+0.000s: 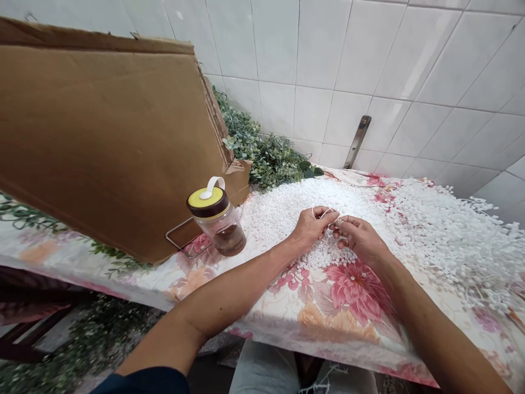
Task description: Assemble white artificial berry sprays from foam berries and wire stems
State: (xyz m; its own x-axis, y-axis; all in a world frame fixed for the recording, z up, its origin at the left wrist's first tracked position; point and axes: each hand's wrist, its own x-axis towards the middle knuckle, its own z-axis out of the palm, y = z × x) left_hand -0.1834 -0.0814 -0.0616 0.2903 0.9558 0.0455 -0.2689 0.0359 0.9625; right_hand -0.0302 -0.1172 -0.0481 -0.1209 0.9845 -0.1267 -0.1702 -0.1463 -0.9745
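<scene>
Against a pale tiled wall runs a cloth-covered table, its far edge along the tiles and its front edge toward the person's lap. Over its left part stands a large cardboard box. Toward the right end spreads a heap of white sprays, thin stalks with small knobs at the tips. Left of it, reaching back toward the far edge, lies a mound of white beads. Leafy greenery fills the far edge between the box and the mound. A lidded jar stands between the box and the mound, nearer the front edge than the greenery.

At the near side of the mound, in from the front edge, the two hands meet. The left hand has its thumb and fingers pinched on a thin white strand; the right hand comes in from the other side, its fingertips drawn together on the same strand, with hardly any gap between the hands. The strand loops over the left fingers, so it shows no single long axis, and its ends are too small to make out. The sprays lie to the right, nearer the right hand; the mound lies beyond and to the left, nearer the left.
</scene>
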